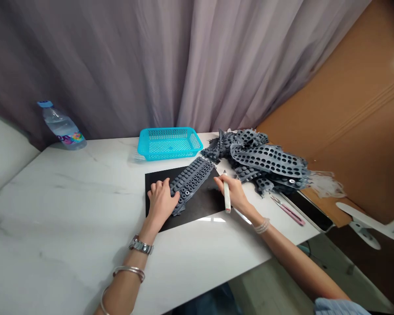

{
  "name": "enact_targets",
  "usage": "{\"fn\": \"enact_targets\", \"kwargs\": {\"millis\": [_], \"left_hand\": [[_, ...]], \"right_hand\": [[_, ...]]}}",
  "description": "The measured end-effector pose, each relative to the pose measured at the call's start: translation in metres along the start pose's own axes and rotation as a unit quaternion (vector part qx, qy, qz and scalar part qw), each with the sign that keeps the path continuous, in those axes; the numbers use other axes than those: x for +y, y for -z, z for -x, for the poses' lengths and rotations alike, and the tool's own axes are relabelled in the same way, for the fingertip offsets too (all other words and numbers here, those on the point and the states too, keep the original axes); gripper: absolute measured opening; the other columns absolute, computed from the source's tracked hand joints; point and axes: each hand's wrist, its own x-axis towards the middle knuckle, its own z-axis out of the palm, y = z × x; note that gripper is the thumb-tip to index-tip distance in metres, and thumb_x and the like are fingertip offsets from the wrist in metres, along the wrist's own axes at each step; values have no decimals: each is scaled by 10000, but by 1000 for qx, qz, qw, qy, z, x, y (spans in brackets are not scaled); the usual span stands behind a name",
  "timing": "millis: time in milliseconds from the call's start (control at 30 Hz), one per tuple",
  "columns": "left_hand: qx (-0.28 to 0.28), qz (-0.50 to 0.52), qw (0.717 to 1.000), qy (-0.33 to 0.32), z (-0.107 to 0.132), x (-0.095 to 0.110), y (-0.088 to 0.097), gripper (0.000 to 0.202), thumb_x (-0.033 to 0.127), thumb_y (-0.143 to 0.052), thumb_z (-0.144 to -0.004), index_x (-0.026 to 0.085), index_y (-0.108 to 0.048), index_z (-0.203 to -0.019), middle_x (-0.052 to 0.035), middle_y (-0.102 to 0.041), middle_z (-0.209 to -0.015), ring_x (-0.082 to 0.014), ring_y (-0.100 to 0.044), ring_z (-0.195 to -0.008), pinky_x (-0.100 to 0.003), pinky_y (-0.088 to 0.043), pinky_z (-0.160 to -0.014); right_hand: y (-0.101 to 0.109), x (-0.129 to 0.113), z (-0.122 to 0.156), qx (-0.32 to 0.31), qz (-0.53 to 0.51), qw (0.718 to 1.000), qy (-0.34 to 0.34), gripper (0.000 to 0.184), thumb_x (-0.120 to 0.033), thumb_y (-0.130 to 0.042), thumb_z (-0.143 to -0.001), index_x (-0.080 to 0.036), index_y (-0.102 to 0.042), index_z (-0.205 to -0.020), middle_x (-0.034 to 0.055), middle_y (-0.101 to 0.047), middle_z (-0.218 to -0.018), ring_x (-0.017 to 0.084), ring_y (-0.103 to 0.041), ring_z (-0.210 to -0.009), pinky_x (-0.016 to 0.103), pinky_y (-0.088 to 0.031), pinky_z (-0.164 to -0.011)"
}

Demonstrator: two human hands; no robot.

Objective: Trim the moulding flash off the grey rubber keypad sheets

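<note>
A: Where's the grey rubber strip (190,183)?
B: On the black mat (203,202); the left hand (160,202) presses it, fingers spread.
A: Handling?
B: Probably light, floppy (grip its edge); the right hand (233,190) clasps a white tool (227,197).

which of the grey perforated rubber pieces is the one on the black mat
The narrow strip under the left hand, lying alone on the black mat; the other grey pieces lie in a tangled heap beyond it.

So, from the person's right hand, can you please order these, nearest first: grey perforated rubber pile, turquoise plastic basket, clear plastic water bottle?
From the right hand:
1. The grey perforated rubber pile, ahead and rightward.
2. The turquoise plastic basket, ahead and leftward.
3. The clear plastic water bottle, at the table's far left.
</note>
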Motion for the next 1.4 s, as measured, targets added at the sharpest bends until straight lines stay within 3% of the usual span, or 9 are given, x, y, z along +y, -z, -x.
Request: {"fn": "enact_targets", "kwargs": {"millis": [167,267,333,467,600,767,867,1067,1400], "left_hand": [[-93,158,981,57,2,2,16,263,315,-697,-685,156,-695,-894,-121,-708,-903,-327,-636,-974,-455,-479,-871],[-152,284,943,76,8,9,29,324,361,-651,-756,145,-690,-993,-87,-737,-852,-237,-695,-830,-348,-535,-751],[-169,387,900,109,14,17,35,402,360,-653,-772,139,-652,-1108,-93,-747,-925,-211,-705,-841,-321,-547,-746],[-147,578,781,185,23,33,38,463,241,-804,-626,152,-662,-1058,-73,-753,-960,-190,-702,-828,-300,-547,-777],[-118,590,780,176,29,43,33,450,197,-828,-591,152,-687,-1016,-58,-753,-972,-179,-692,-860,-290,-529,-824],[-119,590,780,169,34,48,28,401,175,-821,-588,155,-705,-971,-45,-753,-944,-174,-687,-846,-282,-522,-817],[-121,604,769,170,35,50,28,388,171,-821,-587,162,-705,-957,-31,-751,-922,-168,-685,-842,-287,-521,-838],[-111,630,741,202,36,52,30,396,179,-827,-572,175,-692,-944,-7,-746,-878,-165,-685,-850,-296,-516,-864],[-93,649,725,212,35,51,29,356,143,-801,-565,176,-698,-905,-11,-750,-905,-157,-682,-842,-267,-521,-815]], "right_hand": [[-17,-31,11,-87,-97,991,-21,288,-458,-540,-915,-207,-636,-811,12,-659,-680,159,-590,-606,257,-444,-589],[-19,-50,21,-84,-158,983,-39,268,-437,-600,-888,-204,-579,-756,13,-683,-735,149,-598,-610,261,-464,-601],[-17,-62,26,-55,-200,978,-35,268,-413,-614,-887,-208,-527,-739,26,-703,-823,149,-616,-658,268,-480,-630],[-10,-76,31,44,-198,979,27,251,-326,-631,-887,-224,-461,-733,47,-711,-930,173,-647,-764,310,-512,-697],[-9,-78,31,111,-97,969,196,235,-148,-611,-875,-239,-460,-719,58,-719,-1045,205,-654,-896,378,-547,-759],[-14,-68,33,85,10,939,334,179,-60,-576,-863,-238,-569,-847,62,-700,-1191,246,-616,-1131,436,-566,-865],[-15,-64,35,59,44,930,361,181,-61,-564,-872,-225,-588,-943,72,-683,-1231,263,-581,-1218,443,-555,-887],[-10,-66,39,54,67,916,391,151,-68,-567,-878,-219,-558,-869,90,-669,-1255,259,-564,-1257,402,-553,-834],[-4,-71,42,28,42,911,408,167,-49,-576,-864,-213,-577,-894,113,-699,-1190,259,-579,-1242,420,-592,-843]]}}
